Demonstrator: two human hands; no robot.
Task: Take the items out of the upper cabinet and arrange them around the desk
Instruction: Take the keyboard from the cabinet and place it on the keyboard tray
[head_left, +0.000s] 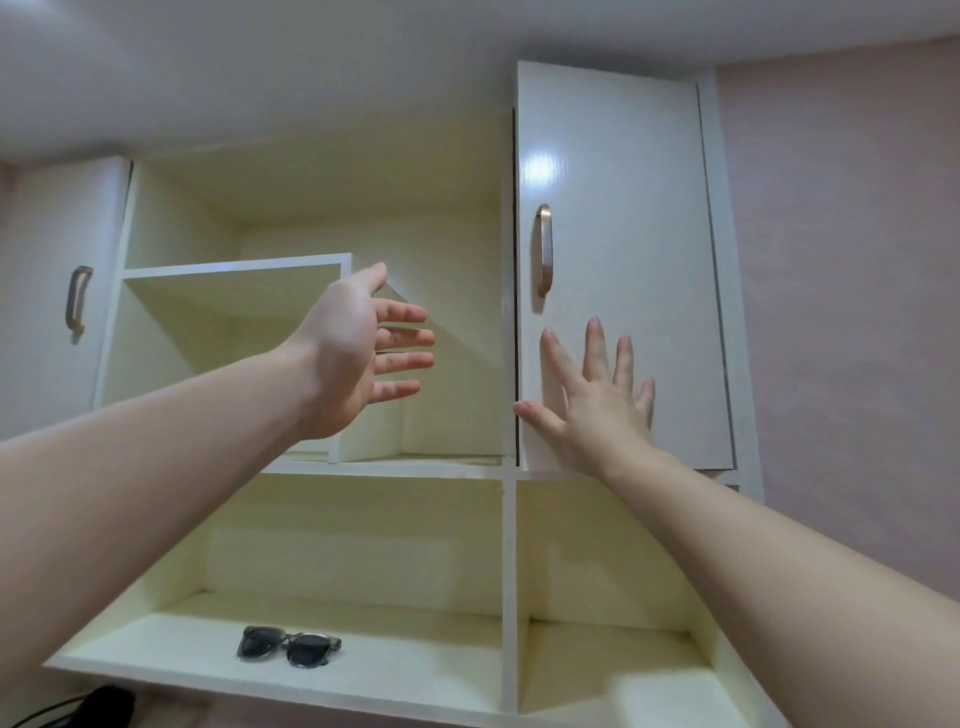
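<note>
Big white upper cabinet (311, 218) up near the ceiling, middle bay wide open and, as far as the shot shows, nothing sitting in it, just a small inner shelf (234, 270) with a divider. Probably open like that so both arms can get in from below. Right door (618, 260) looks nearly closed, with a dark gap along its left edge, copper handle (544, 249) untouched; left door (57, 291) at the far edge, can't tell if fully shut. Below, an open cubby shelf (415, 670) split by an upright panel, handy as a drop spot at arm height. Right hand (597, 405) flat against the lower corner of that right door, fingers spread and straight, thumb at the door's edge, gripping nothing, so more likely pushing or steadying the door than pulling it by the handle. Left hand (358, 348) raised in front of the open bay, palm turned sideways, fingers loose and apart, also holding nothing, seemingly ready to reach in or feel around. Sunglasses (288, 646) lying folded-out on the lower shelf, well apart from both hands, the only loose item visible. Guessing whatever's left to fetch sits behind the right door, hence the hand there.
</note>
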